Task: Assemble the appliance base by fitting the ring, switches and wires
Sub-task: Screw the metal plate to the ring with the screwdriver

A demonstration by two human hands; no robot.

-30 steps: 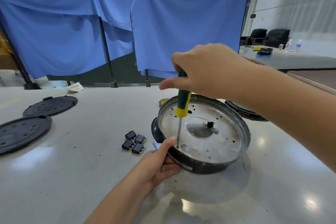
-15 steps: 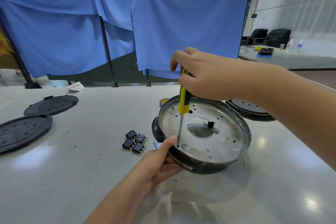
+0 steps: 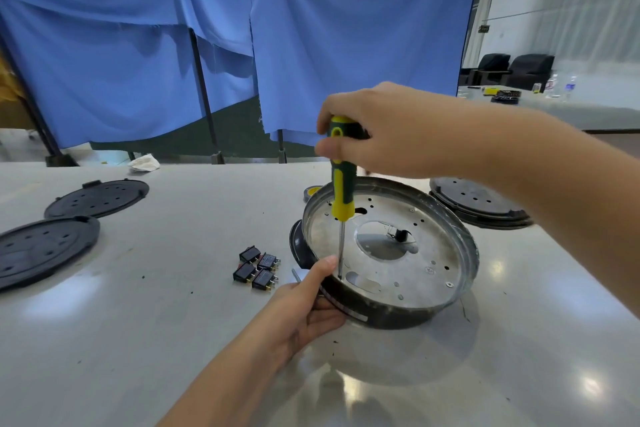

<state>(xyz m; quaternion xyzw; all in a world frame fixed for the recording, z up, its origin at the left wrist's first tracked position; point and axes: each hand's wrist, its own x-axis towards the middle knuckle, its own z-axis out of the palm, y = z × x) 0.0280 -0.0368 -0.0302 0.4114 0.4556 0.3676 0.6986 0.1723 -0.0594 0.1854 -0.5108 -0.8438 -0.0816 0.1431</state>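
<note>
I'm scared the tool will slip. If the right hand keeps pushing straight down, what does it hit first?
The right hand points the screwdriver down, so it would likely meet the metal plate first, just beside the left hand thumb. Depth is hard to judge.

The screwdriver [image 3: 342,184] has a dark green handle with bright yellow inlay and a yellow collar, and a bare silver shaft. Below it, the appliance base [image 3: 391,253] shows a dull silver-grey metal plate dotted with small dark holes, inside a black outer wall bearing a pale strip label. Left of the base lie four black switches [image 3: 258,269] with brass-coloured terminals. Further left of the base sit two matt black discs [image 3: 69,218] patterned with small holes; another black disc [image 3: 478,201] lies to its right. The table [image 3: 138,322] is glossy pale grey with white light spots. Behind the base hangs plain blue cloth [image 3: 346,28].
</note>
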